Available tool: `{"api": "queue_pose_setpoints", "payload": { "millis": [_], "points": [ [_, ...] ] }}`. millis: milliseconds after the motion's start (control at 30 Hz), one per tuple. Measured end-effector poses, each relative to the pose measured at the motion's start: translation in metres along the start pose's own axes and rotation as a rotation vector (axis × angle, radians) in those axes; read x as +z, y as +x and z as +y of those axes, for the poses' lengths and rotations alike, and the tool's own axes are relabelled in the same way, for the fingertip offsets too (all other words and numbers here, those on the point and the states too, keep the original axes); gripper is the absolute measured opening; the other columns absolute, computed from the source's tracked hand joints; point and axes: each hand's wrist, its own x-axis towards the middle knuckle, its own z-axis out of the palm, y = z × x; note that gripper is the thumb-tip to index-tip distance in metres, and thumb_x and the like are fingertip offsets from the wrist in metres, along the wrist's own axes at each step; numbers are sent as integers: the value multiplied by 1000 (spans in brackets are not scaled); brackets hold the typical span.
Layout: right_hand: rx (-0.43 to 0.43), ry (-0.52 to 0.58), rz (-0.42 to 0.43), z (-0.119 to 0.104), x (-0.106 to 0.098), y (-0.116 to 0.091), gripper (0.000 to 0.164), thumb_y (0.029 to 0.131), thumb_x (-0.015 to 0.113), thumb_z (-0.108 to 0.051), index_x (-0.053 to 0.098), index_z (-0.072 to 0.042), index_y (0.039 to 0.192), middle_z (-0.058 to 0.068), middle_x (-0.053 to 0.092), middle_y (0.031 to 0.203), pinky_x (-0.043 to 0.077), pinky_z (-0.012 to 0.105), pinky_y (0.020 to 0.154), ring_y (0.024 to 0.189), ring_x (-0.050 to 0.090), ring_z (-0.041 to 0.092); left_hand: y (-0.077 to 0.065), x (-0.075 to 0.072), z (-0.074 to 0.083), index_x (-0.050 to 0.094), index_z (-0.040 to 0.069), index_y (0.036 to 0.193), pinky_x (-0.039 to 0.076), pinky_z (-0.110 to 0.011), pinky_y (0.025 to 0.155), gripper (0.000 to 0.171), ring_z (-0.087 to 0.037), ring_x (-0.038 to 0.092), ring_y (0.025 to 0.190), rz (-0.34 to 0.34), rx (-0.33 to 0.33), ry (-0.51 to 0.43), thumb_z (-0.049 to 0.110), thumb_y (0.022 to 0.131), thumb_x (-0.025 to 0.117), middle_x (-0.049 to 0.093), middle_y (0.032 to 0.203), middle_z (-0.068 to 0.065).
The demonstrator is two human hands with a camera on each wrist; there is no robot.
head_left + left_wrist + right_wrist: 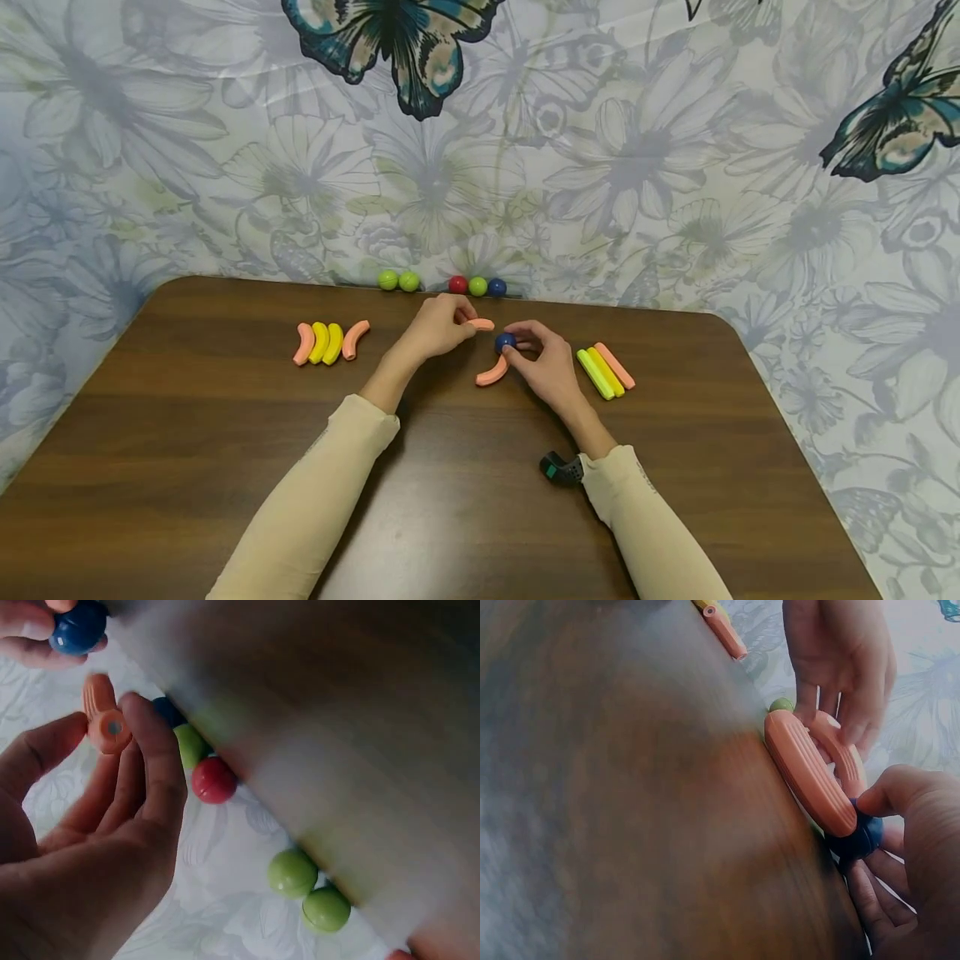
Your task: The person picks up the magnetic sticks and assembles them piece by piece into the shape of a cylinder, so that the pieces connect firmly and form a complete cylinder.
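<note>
Blue ball (506, 342) over the table (450, 517), far middle, pinched by fingers of the right hand (547, 367), curved orange piece (491, 373) touching it, second orange piece (482, 324) pinched by fingers of the left hand (438, 327), five balls (457, 285) along the far edge, curved pieces (333, 343) left, straight sticks (605, 372) right

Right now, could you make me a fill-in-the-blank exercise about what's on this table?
The glossy round ball pinched by the right hand is ____.
The back-edge ball nearest the glossy red ball is ____.
Between two curved peach sticks lie ____ curved yellow sticks.

Missing words: blue; green; two.
</note>
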Motion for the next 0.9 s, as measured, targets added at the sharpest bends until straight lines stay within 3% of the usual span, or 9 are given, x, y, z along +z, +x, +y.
{"api": "queue_pose_setpoints", "payload": {
  "millis": [133,267,433,567,733,900],
  "points": [
    [-4,-2,3,-1,0,1,31,95,73,2,67,9,126,26,70,125,56,58,99,110,71,42,3,-1,2,75,1,116,57,-27,65,21,-25,70,77,-94,-9,-90,8,99,65,75,100,-19],
    [-4,-15,7,10,-1,4,30,96,75,-3,70,5,125,22,72,123,57,55,99,109,72,38,5,1,3,75,2,118,53,-24,62,23,-19,66,73,-132,-6,-73,7,100,62,74,98,-18],
    [-1,-58,21,38,0,7,28,96,79,-15,73,-8,123,8,74,120,60,42,97,107,74,24,8,4,1,75,4,120,56,-35,82,21,-23,66,91,-125,12,0,12,102,66,75,110,-13],
    [0,-77,41,39,1,6,29,95,79,-15,73,-7,122,5,74,119,61,36,95,105,74,21,9,3,-3,74,4,122,55,-45,96,26,-29,66,108,-119,2,29,19,102,70,74,119,-13],
    [15,-105,73,39,1,7,27,95,80,-17,73,-10,121,2,74,117,60,32,93,104,73,16,11,-1,-8,71,1,123,56,-43,90,29,-29,68,102,-48,-25,57,19,99,74,74,112,-15],
    [16,-116,78,38,4,8,26,95,80,-15,74,-9,120,4,74,117,61,36,93,104,73,19,15,-5,-12,71,-1,119,57,-45,87,24,-32,69,98,117,0,165,12,98,72,74,107,-17]
  ]
}}
